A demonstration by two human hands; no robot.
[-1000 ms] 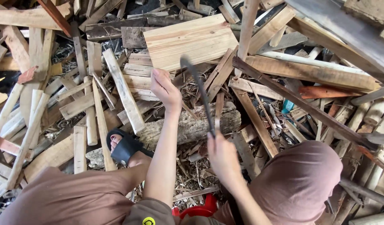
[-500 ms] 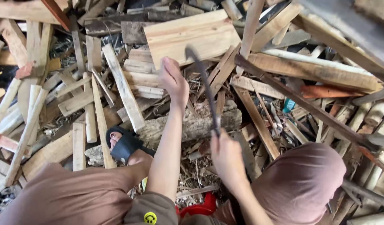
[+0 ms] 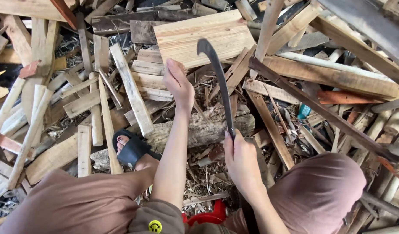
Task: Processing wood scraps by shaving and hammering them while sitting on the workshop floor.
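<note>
1. The right hand [image 3: 242,162] is wrapped tight around the handle of a long knife [image 3: 216,82]. The fingers are pressed together all the way round it, so the handle itself is hidden.

2. The knife blade is dark, thin and long, with a hooked tip pointing up and away from the person. It looks like hard metal that will not bend. It is probably heavy at the far end and sharp along one side, so the handle is the only safe place to hold it.

3. The left hand [image 3: 179,84] is open, with the fingers close together and a little bent. It reaches out over the wood pile, just left of the blade. I cannot tell if it touches the wood under it. It holds nothing.

4. Between the two hands lies a short log [image 3: 199,130] with rough grey bark. It looks thick, stiff and heavy. The bark should not be slippery.

5. Past the left hand sits a wide pale board [image 3: 199,37], flat and smooth. It looks light, and its edges are the easy place to grab.

6. A foot in a black sandal [image 3: 132,149] rests near the left end of the log. Thin wood sticks [image 3: 130,91] lie all around. They look light, stiff and splintery.
</note>
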